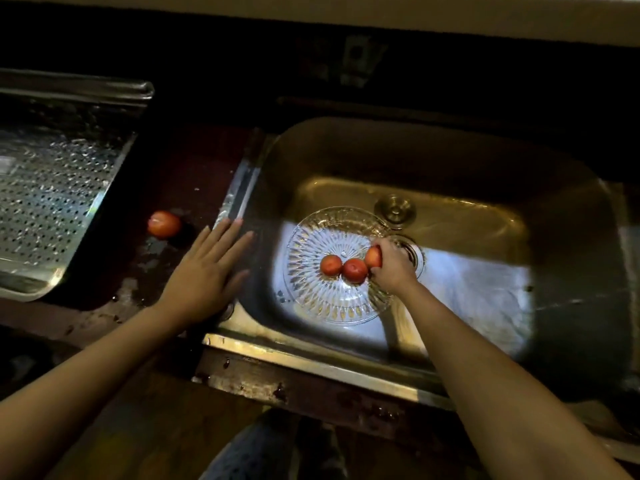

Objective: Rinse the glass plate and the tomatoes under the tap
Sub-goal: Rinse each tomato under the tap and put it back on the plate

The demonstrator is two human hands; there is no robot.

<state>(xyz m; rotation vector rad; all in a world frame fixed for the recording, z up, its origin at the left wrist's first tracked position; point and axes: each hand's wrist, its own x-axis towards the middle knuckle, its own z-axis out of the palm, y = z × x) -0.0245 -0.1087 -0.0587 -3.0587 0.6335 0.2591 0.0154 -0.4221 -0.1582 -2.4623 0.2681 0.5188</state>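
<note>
The glass plate is clear, round and cut with a ray pattern of petal shapes; it lies flat on the floor of the sink, toward its left side. Two red tomatoes rest side by side, touching, just right of the plate's centre. A third tomato sits at their 3 o'clock, over the plate's right part. A fourth tomato lies alone on the dark counter, well apart at the plate's 9 o'clock.

Orange-red tomatoes; clear glass plate, radial petal pattern; golden-steel sink; silver perforated tray.
</note>
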